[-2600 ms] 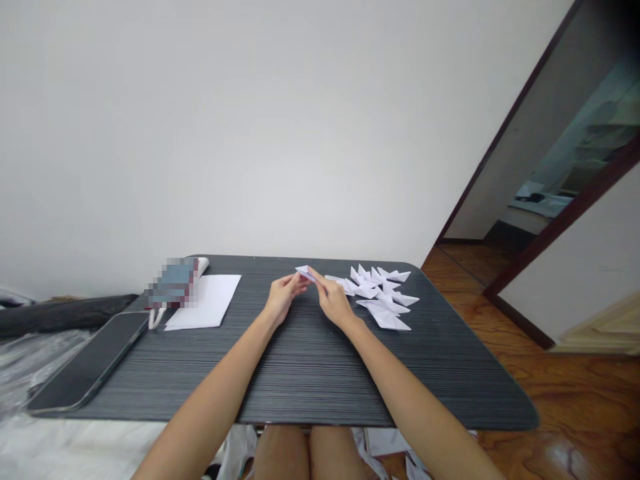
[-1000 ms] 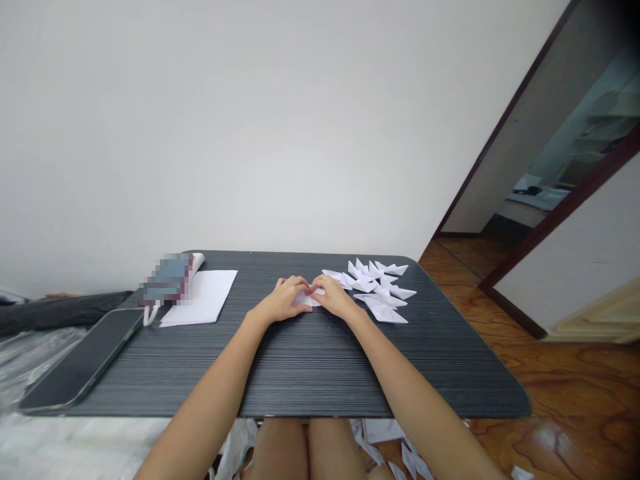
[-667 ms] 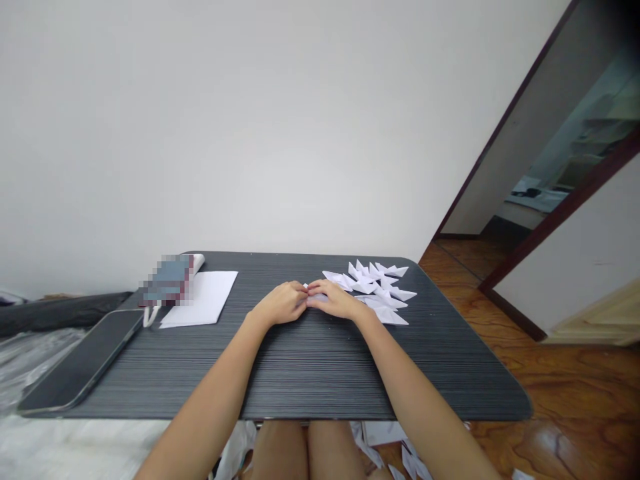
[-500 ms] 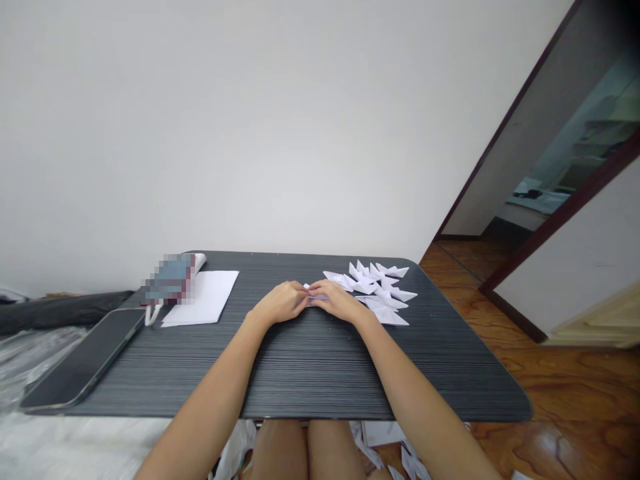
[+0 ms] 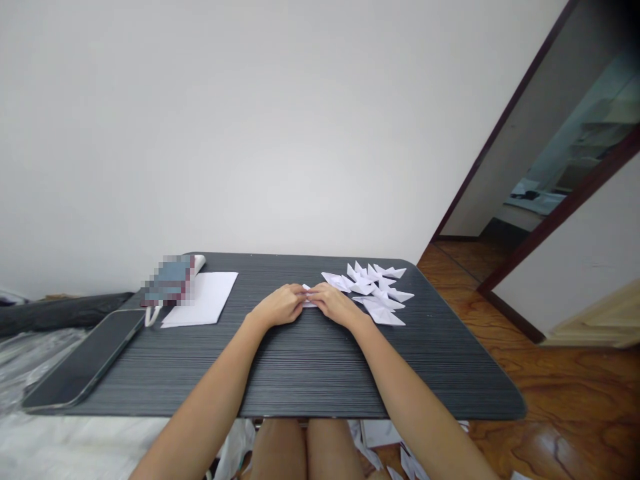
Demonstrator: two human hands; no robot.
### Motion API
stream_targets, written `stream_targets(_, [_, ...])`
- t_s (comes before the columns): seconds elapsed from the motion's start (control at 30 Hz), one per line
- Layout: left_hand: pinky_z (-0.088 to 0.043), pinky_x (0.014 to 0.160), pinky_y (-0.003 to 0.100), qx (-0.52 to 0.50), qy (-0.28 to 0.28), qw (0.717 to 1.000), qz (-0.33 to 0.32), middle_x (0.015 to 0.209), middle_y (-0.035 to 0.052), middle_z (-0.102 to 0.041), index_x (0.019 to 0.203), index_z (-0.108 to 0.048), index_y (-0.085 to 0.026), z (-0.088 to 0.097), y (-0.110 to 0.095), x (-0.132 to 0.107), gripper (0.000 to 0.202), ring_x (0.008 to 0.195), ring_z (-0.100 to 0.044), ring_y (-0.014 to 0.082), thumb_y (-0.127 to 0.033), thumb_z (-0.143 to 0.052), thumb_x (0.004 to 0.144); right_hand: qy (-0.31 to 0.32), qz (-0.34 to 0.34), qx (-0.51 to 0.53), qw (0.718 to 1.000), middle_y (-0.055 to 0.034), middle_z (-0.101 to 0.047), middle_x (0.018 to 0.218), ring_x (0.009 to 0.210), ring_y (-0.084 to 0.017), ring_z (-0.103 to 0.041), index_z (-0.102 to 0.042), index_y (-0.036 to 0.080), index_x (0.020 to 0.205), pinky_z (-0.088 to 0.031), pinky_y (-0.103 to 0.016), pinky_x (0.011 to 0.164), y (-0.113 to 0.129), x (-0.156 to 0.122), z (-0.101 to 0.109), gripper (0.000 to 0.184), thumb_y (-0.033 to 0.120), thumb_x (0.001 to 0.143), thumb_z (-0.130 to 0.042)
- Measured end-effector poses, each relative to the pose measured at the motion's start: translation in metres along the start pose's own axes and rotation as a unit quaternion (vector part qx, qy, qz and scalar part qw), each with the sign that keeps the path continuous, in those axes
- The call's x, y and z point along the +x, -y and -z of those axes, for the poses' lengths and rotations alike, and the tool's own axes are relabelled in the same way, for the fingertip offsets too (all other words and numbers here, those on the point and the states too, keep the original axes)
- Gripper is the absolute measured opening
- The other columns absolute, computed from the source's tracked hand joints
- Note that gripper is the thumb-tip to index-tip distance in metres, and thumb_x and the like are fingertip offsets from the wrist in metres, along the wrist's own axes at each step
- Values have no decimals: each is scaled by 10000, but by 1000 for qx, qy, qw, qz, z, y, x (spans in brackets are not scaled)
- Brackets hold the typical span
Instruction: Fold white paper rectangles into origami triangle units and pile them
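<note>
A small folded white paper lies at the middle of the dark table, mostly covered by my fingers. My left hand is closed on its left side, with the fingertips pressed together at the paper. From the right, my right hand grips the same paper, its fingers bent over it. Both hands rest low at the tabletop, their fingertips almost meeting. Just right of my right hand lies a group of several folded white paper boats, pointed at their ends.
A stack of white paper sheets lies on the left, partly under a blurred-out object with a white cable. A large phone sits at the left edge. Folded papers lie below the table on the right.
My right hand's fingers have shifted slightly on the paper, and less of it shows between my hands. The view has moved a little; the other things stay in place.
</note>
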State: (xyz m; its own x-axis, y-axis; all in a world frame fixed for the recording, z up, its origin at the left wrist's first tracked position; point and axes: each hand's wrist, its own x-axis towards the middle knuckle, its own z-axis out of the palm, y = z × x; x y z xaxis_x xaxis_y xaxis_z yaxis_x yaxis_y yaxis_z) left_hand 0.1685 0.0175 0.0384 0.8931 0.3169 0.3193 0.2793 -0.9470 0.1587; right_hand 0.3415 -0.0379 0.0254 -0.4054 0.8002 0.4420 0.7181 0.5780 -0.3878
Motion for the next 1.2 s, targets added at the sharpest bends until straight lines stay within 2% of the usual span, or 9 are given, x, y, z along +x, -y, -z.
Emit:
stream_targets(0.1, [-370,854,301,-2,6,1000,-4,1006,102,-563,952,-594,-135,1,4,-1,275,958,-483,173,-151,-377,784,-30,-34,35,998,-78,-596,938,913,-156,-505,-625,157,830,-381,-300,821,-5,-1,-3,179,139,776,-456])
stream_targets(0.2, [-363,843,297,-27,-7,999,20,959,77,-565,861,-624,-159,5,10,-2,247,932,-467,168,-195,-388,796,-58,-72,68,993,-58,-600,838,807,-138,-524,-610,143,768,-395,-274,759,-8,0,-4,126,171,763,-487])
stream_targets(0.4, [-378,697,246,-124,17,988,85,771,46,-543,697,-635,-144,8,23,-5,270,739,-488,135,-301,-433,786,-55,-90,81,991,-36,-569,768,728,-120,-501,-585,136,697,-380,-253,700,-12,3,-3,103,155,748,-497])
stream_targets(0.6, [-370,641,224,-191,12,976,100,780,31,-530,860,-641,-175,3,20,-4,247,700,-483,121,-326,-474,761,-33,-62,63,996,-29,-547,795,783,-129,-484,-599,162,764,-365,-266,742,-7,0,-2,97,148,740,-506])
stream_targets(0.73, [-368,695,236,-183,8,979,84,781,36,-548,800,-656,-181,2,13,-1,225,747,-489,132,-317,-482,757,-29,-57,53,997,-30,-536,807,815,-138,-476,-605,174,744,-355,-280,765,-3,-1,-1,74,183,733,-533])
stream_targets(0.97, [-364,720,245,-186,24,980,62,817,36,-552,727,-651,-184,6,16,-3,180,794,-475,143,-294,-509,737,-19,-67,60,996,-22,-531,789,782,-130,-480,-582,164,684,-355,-276,742,-4,-1,2,56,165,723,-541])
stream_targets(1.2, [-367,626,223,-182,17,978,96,779,20,-494,811,-598,-159,8,13,-5,208,672,-452,112,-325,-528,707,-28,-72,65,995,-25,-542,780,756,-126,-487,-580,155,689,-362,-270,725,-7,-2,3,56,170,722,-536])
